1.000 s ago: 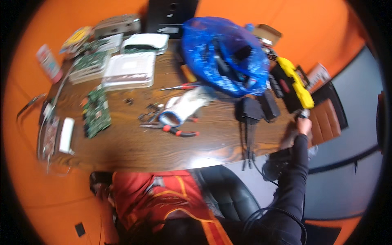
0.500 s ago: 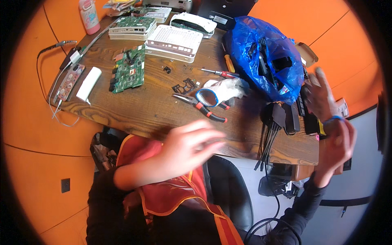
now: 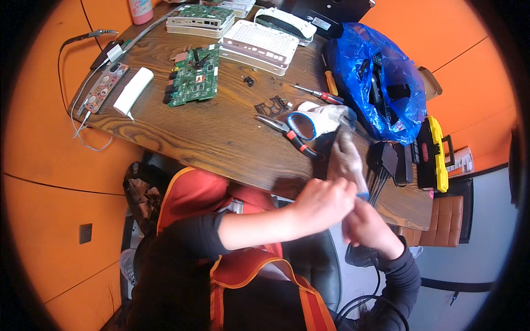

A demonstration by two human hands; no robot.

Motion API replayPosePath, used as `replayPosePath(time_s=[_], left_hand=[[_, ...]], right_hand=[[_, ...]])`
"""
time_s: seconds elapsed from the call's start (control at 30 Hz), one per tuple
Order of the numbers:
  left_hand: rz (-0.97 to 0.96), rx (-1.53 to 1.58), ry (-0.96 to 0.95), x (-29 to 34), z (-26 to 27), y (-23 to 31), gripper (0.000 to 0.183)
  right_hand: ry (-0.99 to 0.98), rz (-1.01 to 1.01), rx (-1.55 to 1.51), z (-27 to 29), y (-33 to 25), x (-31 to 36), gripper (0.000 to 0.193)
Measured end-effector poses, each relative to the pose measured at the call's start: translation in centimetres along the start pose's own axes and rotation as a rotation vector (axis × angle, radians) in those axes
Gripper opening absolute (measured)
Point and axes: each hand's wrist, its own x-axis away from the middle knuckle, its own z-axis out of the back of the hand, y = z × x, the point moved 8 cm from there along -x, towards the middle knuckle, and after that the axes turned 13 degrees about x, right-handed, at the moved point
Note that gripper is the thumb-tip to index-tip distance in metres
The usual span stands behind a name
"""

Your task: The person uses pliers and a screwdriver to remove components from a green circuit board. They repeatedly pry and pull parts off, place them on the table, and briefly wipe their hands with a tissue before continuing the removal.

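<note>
A whitish work glove [image 3: 346, 160] with a blue-edged cuff hangs over the table's front edge, its fingers pointing away from me. My left hand [image 3: 329, 201] is closed at the side of its cuff, fingertips bunched together. My right hand [image 3: 365, 225], a little blurred, grips the cuff from below and the right. Beyond them a second work glove [image 3: 322, 118] lies on the table with its blue-rimmed opening turned left. Beside that opening rest long-nose pliers [image 3: 295, 140] with black and red handles.
A blue plastic bag [image 3: 353, 60] of dark parts stands right, near a black-and-yellow toolbox [image 3: 438, 154] and black cables [image 3: 381, 171]. Screwdrivers [image 3: 320, 94] lie left of the bag. A green circuit board [image 3: 194, 77], white device casings [image 3: 259, 47] and a phone [image 3: 104, 88] occupy the left and back.
My right hand has brought the glove from the table's right side toward the middle. My left hand, earlier raised with fingers apart, has moved right to the cuff. The view has shifted.
</note>
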Motion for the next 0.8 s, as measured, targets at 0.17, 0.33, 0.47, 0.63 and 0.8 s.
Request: replayPosePath(time_s=[0.17,0.33,0.47,0.63,0.8], left_hand=[[-0.243,-0.139,0.082,-0.1,-0.6,3.6,0.011],[-0.447,-0.041,0.190,-0.5,0.0,6.2,0.011],[-0.523,-0.057,0.235,-0.6,0.1,7.4,0.010],[-0.556,-0.114,0.190,-0.3,-1.2,7.9,0.010],[-0.480,-0.150,0.147,-0.2,-2.1,7.3,0.011]], right_hand=[[0.477,0.057,-1.038,2.3,4.0,-0.1,0.027],[0.721,0.738,-0.808,4.7,1.6,2.3,0.048],[0.519,0.587,-0.760,6.3,-0.7,-1.8,0.048],[0.188,0.493,-1.275,7.0,-3.8,-5.5,0.048],[0.080,0.645,-1.248,7.0,-7.5,-4.9,0.058]])
